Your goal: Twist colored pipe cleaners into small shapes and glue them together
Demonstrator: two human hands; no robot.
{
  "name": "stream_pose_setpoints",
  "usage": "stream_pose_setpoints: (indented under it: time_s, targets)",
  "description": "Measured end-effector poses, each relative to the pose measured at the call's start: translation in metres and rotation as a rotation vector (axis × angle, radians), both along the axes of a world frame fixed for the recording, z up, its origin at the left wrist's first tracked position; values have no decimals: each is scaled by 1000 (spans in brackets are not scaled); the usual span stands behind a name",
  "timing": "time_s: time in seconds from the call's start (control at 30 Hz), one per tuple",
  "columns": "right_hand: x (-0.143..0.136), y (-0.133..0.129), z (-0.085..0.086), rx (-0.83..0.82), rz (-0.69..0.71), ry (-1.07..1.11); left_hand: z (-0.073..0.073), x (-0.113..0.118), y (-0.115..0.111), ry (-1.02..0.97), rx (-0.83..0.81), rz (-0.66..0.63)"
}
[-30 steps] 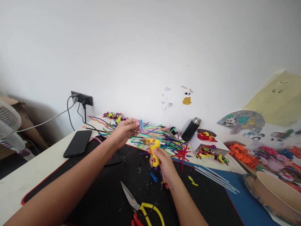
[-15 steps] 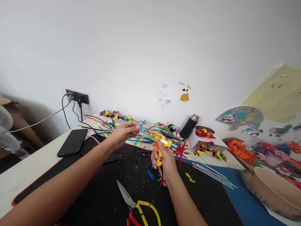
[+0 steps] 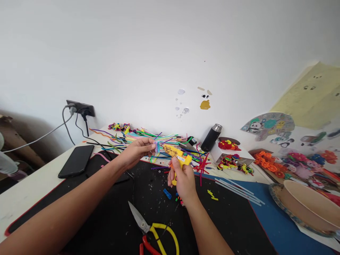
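My left hand (image 3: 138,151) is closed, its fingertips pinching a small blue and purple fuzzy piece (image 3: 157,147) that looks like bent pipe cleaner. My right hand (image 3: 183,176) is wrapped round the handle of a yellow hot glue gun (image 3: 174,151) with brown stains on its front. The gun's nozzle points left and is at or very near the fuzzy piece; I cannot tell whether they touch. Behind both hands lies a heap of coloured pipe cleaners (image 3: 170,140). Below them, a blue fuzzy piece (image 3: 167,193) rests on the black mat (image 3: 106,216).
Scissors (image 3: 143,225) with red and yellow handles lie at the front. A black phone (image 3: 76,161) is at left, a black flask (image 3: 211,137) leans at the back. Clear glue sticks (image 3: 239,191) and a bowl (image 3: 313,202) are at right. Yellow bits (image 3: 212,195) lie on the mat.
The glue gun has moved left and up a little, its nozzle now level with the fuzzy piece in my left hand. The whole view has shifted slightly.
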State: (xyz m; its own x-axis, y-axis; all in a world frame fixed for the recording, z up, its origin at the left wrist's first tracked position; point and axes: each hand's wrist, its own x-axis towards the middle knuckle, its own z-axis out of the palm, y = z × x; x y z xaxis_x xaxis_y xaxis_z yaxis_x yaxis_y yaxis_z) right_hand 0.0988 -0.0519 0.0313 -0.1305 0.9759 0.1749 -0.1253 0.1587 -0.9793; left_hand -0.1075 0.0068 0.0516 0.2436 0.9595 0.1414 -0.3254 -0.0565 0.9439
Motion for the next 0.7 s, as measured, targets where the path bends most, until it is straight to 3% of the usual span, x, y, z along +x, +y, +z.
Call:
stream_pose_setpoints:
  time_s: [0.7]
  targets:
    - [-1, -6, 2, -9, -62, -111, 1, 1, 0, -19, 4, -24]
